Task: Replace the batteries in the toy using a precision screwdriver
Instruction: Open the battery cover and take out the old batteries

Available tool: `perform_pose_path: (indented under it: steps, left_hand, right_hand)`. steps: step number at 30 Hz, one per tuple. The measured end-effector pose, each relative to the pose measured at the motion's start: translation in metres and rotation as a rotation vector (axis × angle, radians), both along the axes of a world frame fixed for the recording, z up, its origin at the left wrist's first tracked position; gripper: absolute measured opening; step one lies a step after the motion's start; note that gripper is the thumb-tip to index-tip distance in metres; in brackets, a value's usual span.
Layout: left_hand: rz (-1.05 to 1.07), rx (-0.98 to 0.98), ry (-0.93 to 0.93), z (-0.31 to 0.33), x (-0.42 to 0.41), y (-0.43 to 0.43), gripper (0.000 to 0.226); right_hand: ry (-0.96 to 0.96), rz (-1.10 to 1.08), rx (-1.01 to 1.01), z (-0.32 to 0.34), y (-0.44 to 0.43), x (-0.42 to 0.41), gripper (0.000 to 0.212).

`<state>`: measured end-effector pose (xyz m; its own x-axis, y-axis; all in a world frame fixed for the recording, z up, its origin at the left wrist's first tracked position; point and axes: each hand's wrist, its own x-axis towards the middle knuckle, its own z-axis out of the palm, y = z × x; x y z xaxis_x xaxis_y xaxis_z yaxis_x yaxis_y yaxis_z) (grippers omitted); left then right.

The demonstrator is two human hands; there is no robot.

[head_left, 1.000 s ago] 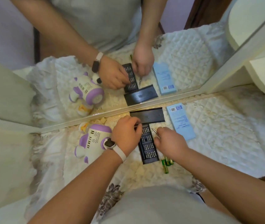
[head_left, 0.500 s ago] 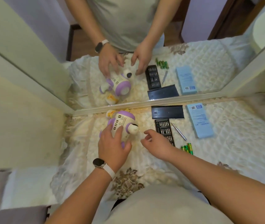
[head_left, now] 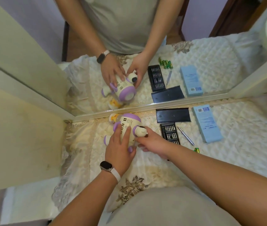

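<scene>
Flat, straight-fingered, the left hand (head_left: 119,150) presses on the perforated cream back of the toy (head_left: 128,123), while the right hand (head_left: 154,143) curls thumb and fingers round the toy's side, just below its cream knob. This purple-and-cream toy lies on the quilted cloth (head_left: 243,136) close against the mirror's lower frame (head_left: 145,107), with the cloth's lace edge and a cream panel (head_left: 23,136) just to its left. Right of the hands sit the black bit tray (head_left: 169,133), its lid (head_left: 172,115) by the frame, the precision screwdriver (head_left: 185,135) and green batteries (head_left: 197,150). Open cloth lies beyond the light-blue box (head_left: 207,123) and nearer the person. Print on the box's label is too small to read.
</scene>
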<state>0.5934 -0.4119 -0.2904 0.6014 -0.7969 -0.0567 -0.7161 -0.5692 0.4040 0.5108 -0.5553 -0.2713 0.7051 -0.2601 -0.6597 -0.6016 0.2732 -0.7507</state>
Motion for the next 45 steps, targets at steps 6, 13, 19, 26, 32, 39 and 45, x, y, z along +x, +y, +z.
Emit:
perform_pose_path:
  steps: [6, 13, 19, 26, 32, 39, 45]
  left_hand:
    - [0.027, -0.046, -0.019, 0.007, 0.002, 0.001, 0.081]
    - [0.208, -0.164, 0.074, 0.029, -0.011, 0.010, 0.077]
    - [0.236, -0.347, 0.117, 0.059, -0.039, 0.010, 0.077]
    - [0.216, -0.592, 0.160, 0.108, -0.066, -0.003, 0.074]
    - [0.057, -0.780, 0.059, 0.149, -0.070, -0.009, 0.073]
    - [-0.036, -1.069, 0.139, 0.185, -0.077, -0.010, 0.075]
    - [0.108, -1.165, 0.764, 0.227, -0.066, -0.013, 0.050]
  right_hand:
    - [-0.044, -0.069, 0.068, 0.002, 0.004, 0.003, 0.026]
    - [-0.053, -0.171, 0.047, 0.025, 0.026, -0.006, 0.041]
    - [-0.105, -0.215, 0.149, 0.065, 0.029, -0.026, 0.040]
    - [-0.375, -0.303, 0.367, 0.116, 0.029, -0.051, 0.036]
    - [-0.622, -0.328, 0.381, 0.149, 0.024, -0.061, 0.052]
    - [-0.823, -0.285, 0.265, 0.191, 0.024, -0.067, 0.058]
    - [-0.831, -0.238, 0.043, 0.212, 0.029, -0.067, 0.070]
